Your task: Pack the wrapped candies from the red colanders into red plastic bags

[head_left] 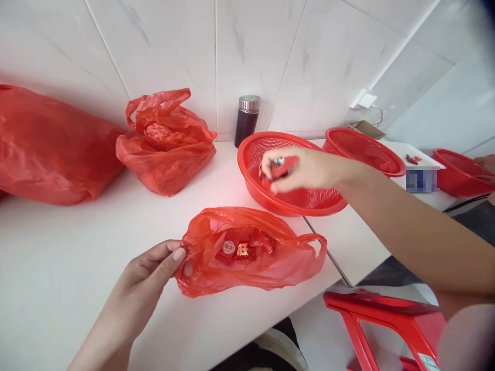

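My left hand (158, 275) pinches the left edge of a red plastic bag (247, 278) between thumb and fingers. The bag lies with its mouth open on the white table, and a few red-wrapped sweets (244, 251) are inside it. Over a red perforated basket (296, 206), my right hand (294, 170) is closed around red-wrapped packets (284, 166); how many is unclear, as the hand is slightly blurred. My right forearm crosses in front of the basket's right side.
A tied red bag (166, 159) and a large full red bag (54, 149) stand at the left. Behind the basket is a black flask (246, 121). Further right are a second basket (365, 152), a scale (423, 178) and a person's hand (486, 164) at a third basket. A red stool (386, 309) stands below.
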Motion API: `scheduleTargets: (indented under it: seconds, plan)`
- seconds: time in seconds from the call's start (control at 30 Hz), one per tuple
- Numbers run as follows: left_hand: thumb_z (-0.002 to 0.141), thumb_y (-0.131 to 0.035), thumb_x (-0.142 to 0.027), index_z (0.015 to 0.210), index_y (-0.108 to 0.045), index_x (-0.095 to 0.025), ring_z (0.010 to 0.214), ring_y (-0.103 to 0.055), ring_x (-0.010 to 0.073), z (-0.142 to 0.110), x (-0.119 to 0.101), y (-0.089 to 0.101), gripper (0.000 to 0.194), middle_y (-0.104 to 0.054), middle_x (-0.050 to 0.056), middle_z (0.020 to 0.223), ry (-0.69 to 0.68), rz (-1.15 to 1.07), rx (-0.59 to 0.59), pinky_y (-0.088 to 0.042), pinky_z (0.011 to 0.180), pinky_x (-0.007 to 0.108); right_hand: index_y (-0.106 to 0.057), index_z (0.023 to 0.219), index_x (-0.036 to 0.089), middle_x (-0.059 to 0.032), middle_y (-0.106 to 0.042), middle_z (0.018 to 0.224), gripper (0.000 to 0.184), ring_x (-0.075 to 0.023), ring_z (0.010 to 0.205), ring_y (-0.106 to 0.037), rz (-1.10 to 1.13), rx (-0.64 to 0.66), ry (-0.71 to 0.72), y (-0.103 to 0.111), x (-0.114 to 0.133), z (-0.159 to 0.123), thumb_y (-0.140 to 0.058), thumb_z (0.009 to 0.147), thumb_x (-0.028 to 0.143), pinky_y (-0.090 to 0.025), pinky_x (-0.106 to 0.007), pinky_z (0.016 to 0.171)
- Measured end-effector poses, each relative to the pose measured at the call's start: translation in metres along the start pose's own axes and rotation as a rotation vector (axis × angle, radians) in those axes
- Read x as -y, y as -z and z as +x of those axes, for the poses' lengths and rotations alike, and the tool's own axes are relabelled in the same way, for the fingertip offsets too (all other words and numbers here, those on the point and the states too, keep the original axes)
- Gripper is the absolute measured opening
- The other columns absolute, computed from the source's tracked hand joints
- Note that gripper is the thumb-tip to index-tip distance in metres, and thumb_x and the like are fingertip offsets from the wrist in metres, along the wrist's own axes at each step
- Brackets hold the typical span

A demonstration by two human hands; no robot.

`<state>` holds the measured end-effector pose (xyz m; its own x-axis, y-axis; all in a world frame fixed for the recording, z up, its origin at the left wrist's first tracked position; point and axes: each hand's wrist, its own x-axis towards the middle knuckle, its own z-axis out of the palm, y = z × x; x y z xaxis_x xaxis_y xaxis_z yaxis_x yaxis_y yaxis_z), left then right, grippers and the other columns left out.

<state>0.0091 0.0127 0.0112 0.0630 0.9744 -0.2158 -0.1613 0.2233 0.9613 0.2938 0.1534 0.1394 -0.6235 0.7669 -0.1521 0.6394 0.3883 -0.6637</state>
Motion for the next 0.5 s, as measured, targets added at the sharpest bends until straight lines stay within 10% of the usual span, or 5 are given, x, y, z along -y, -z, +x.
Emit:
scheduleTargets:
  seconds: [0.1,0.23,0.5]
  plan:
    - [0.081,-0.067,-0.043,0.067,-0.065,-0.022,0.058,-0.049,0.0101,0.000,-0.002,-0.002,0.026,-0.057,-0.002,0.061,0.020,-0.004,0.058,-0.044,0.056,0.019,-0.054,0.082,0.022,0.0014,-0.059,0.093,0.018,-0.0128,0.080,-0.058,0.051,0.209,0.083,-0.047,0.031,-0.024,-0.063,0.071,0.011,-0.047,-0.025,0.072]
    - [0.084,-0.064,-0.044,0.062,-0.061,-0.021,0.053,-0.044,0.0097,-0.001,-0.007,-0.002,0.031,-0.051,-0.002,0.057,0.043,-0.021,0.088,-0.040,0.052,0.020,-0.061,0.087,0.024,-0.0025,-0.060,0.103,0.017,-0.0168,0.091,-0.059,0.042,0.111,0.146,-0.098,0.025,-0.018,-0.057,0.078,0.009,-0.048,-0.030,0.080]
    - [0.082,-0.065,-0.043,0.056,-0.053,-0.018,0.051,-0.037,0.0087,-0.007,-0.015,-0.002,0.038,-0.042,-0.003,0.052,0.054,-0.103,0.043,-0.034,0.050,0.022,-0.055,0.130,0.037,0.0015,-0.059,0.132,0.046,-0.0221,0.116,-0.057,-0.063,0.035,0.116,-0.079,0.009,-0.039,-0.053,0.088,0.017,-0.045,-0.038,0.096]
